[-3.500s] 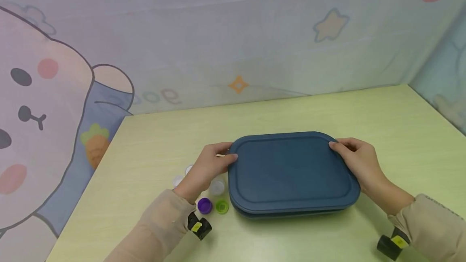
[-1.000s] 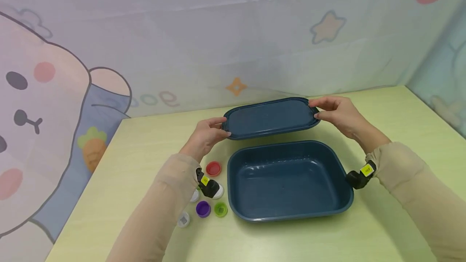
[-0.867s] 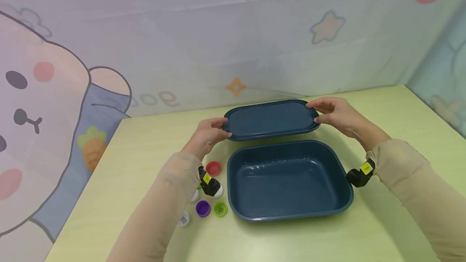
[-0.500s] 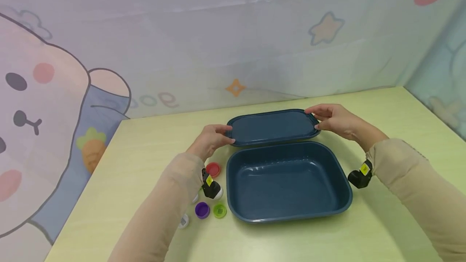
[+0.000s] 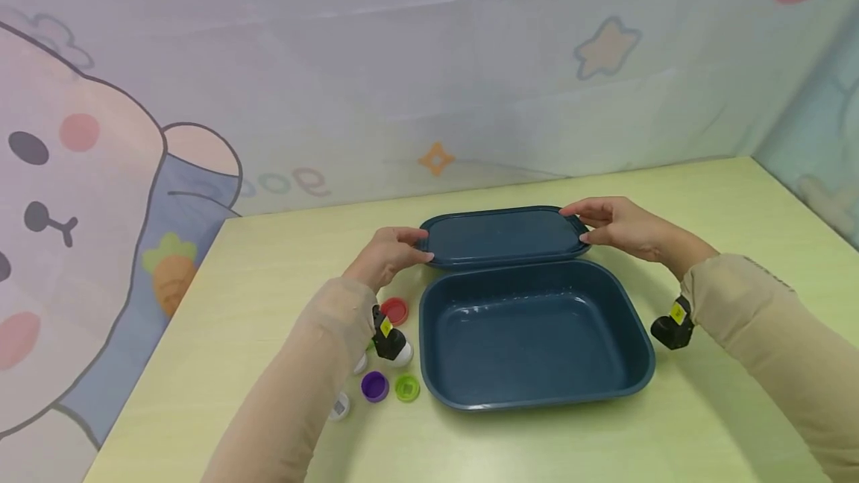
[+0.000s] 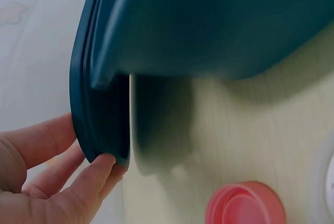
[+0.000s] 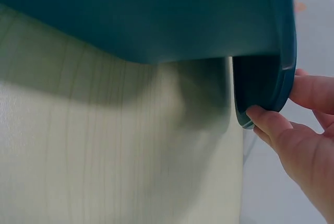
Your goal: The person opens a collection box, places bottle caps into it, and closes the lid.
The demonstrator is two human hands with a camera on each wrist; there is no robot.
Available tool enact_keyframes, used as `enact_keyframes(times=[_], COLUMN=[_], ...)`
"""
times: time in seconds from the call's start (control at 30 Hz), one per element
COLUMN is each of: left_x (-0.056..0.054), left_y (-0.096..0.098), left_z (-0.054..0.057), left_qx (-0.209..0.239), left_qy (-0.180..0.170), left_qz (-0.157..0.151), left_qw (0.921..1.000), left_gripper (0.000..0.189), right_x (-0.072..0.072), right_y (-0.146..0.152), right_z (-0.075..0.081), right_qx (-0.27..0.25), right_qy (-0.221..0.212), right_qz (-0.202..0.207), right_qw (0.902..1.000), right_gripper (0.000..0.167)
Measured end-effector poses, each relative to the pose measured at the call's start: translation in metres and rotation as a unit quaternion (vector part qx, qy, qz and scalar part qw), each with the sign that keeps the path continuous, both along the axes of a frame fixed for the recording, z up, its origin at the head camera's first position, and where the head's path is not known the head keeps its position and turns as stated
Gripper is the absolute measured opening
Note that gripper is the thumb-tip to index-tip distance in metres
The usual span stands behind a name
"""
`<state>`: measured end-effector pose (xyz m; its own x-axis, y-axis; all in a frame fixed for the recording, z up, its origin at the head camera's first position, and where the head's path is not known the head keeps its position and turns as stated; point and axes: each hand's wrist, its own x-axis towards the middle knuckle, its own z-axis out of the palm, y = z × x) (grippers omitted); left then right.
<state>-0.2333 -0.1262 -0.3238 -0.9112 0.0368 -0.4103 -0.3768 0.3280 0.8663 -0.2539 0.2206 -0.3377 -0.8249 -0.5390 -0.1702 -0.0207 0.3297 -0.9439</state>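
Note:
A flat dark-blue lid (image 5: 506,237) is level behind the open dark-blue plastic box (image 5: 537,352), its near edge right at the box's back rim. My left hand (image 5: 389,256) pinches the lid's left end between thumb and fingers. At the other end my right hand (image 5: 627,231) grips the lid the same way. Both wrist views show a gap with shadow between the lid (image 6: 83,93) and the tabletop, and thumbs (image 7: 269,122) on its lower edge. The box stands upright on the table with its inside floor in sight.
Left of the box lie several bottle caps: a red cap (image 5: 394,311), a purple cap (image 5: 374,387), a green cap (image 5: 406,387) and white ones (image 5: 341,406). My left sleeve and wrist camera partly cover them. A printed cloth (image 5: 376,80) hangs behind the table.
At first the lid lay on the box with both hands at its ends. It came off and went back behind the box, then lowered and came slightly nearer the box's rim.

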Motion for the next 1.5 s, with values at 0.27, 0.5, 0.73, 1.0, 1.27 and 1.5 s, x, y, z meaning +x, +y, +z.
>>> enact_keyframes(times=[0.27,0.5,0.73,1.0,1.27,1.5], left_x=[-0.003,0.0,0.003,0.003,0.005,0.008], left_y=[0.003,0.001,0.005,0.008,0.002,-0.013], left_z=[-0.005,-0.016,-0.028,-0.025,-0.021,-0.005], left_qx=[-0.007,0.0,0.016,-0.008,-0.025,-0.023], left_qy=[0.003,0.002,-0.017,-0.013,-0.017,-0.018], left_qz=[-0.006,-0.002,-0.004,-0.015,-0.061,-0.106], left_qw=[1.0,1.0,0.9997,0.9998,0.9977,0.9939], left_gripper=[0.052,0.052,0.053,0.051,0.047,0.044], right_x=[0.0,0.0,0.002,0.002,0.003,0.006], right_y=[0.002,0.001,0.001,-0.002,-0.003,0.007], right_z=[-0.006,-0.018,-0.029,-0.028,-0.028,-0.024], right_qx=[0.005,0.016,0.067,0.169,0.171,0.148], right_qy=[0.003,0.002,0.008,0.078,0.08,0.071], right_qz=[-0.009,-0.014,0.018,0.06,0.058,0.031], right_qw=[0.9999,0.9998,0.9976,0.9807,0.9803,0.9859], right_gripper=[0.053,0.052,0.05,0.044,0.042,0.048])
